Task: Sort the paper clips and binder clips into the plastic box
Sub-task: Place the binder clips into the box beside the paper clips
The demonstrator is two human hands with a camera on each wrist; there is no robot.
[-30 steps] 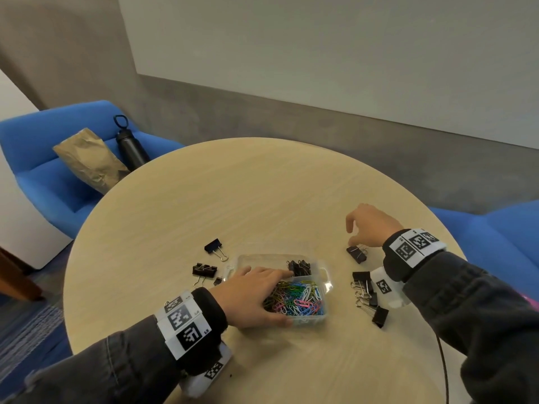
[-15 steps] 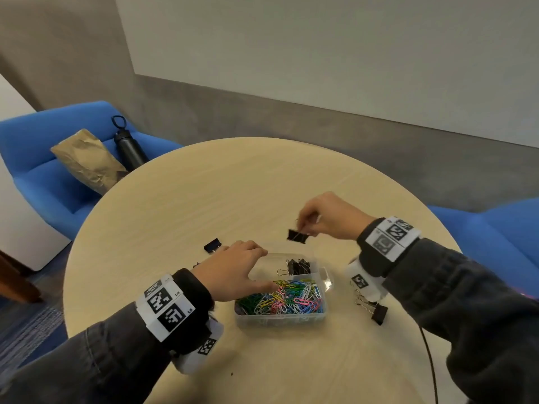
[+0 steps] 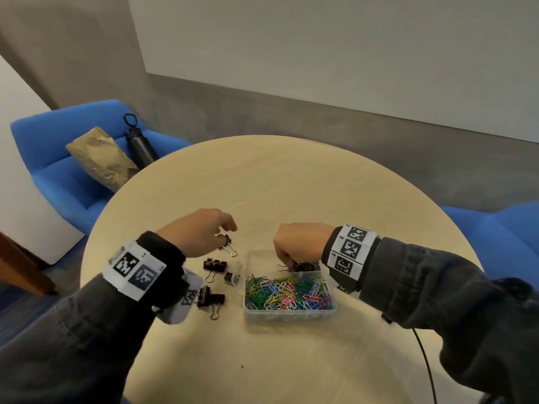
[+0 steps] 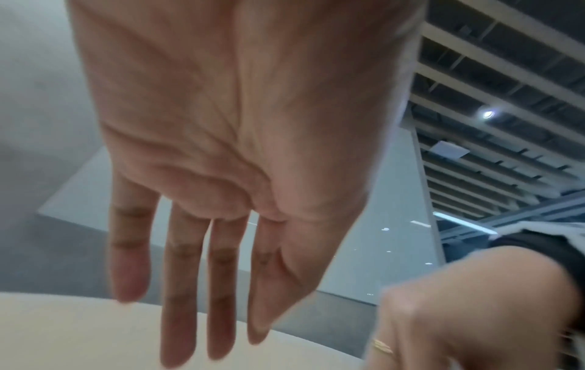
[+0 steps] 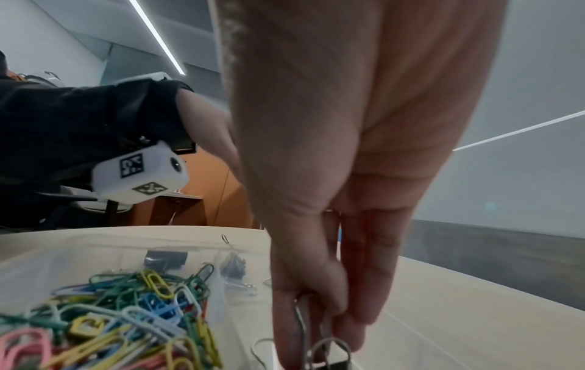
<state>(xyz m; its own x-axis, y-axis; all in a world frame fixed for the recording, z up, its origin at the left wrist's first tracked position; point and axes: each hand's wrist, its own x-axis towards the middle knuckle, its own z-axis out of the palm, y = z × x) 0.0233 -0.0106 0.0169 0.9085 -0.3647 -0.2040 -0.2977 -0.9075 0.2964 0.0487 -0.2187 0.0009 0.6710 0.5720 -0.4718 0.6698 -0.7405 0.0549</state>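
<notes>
Your right hand (image 3: 300, 243) pinches the wire handles of a black binder clip (image 5: 329, 355) down in the far compartment of the clear plastic box (image 3: 288, 314); coloured paper clips (image 3: 287, 293) fill its near compartment. Your left hand (image 3: 198, 234), fingers relaxed and holding nothing, hovers over loose black binder clips (image 3: 214, 265) lying left of the box on the round pale wooden worktop (image 3: 277, 185).

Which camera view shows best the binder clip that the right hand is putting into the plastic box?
The right wrist view: the binder clip sits close up, its wire handles pinched by the right hand. In the head view the hand covers most of it above the plastic box. The left wrist view does not show it.
</notes>
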